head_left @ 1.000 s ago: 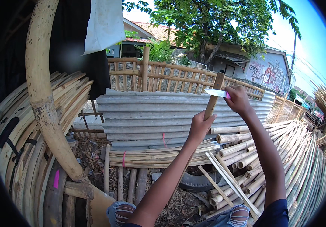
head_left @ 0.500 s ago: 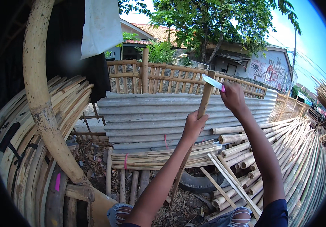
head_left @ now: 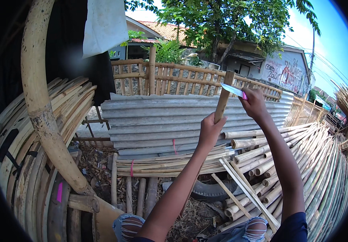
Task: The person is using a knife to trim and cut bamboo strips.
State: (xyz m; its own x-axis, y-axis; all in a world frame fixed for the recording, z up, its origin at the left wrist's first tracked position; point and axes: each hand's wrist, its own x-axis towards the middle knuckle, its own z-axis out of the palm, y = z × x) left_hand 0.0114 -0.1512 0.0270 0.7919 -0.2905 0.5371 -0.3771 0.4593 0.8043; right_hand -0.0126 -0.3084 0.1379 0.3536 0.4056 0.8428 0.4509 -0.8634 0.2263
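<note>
Left hand point(head_left: 210, 130) grips an upright bamboo slat point(head_left: 223, 99); right hand point(head_left: 254, 104) holds a pink-handled knife point(head_left: 233, 90), blade across the slat's top.

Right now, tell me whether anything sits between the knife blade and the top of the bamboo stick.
Nothing visible does. The right hand holds the knife with its blade laid against the upper end of the bamboo stick, which the left hand grips lower down. Blade and stick appear to touch.

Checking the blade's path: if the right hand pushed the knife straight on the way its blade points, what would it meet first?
The right hand aims the knife leftward at the top of the upright bamboo stick held by the left hand. The stick likely comes first; depth is unclear.
</note>
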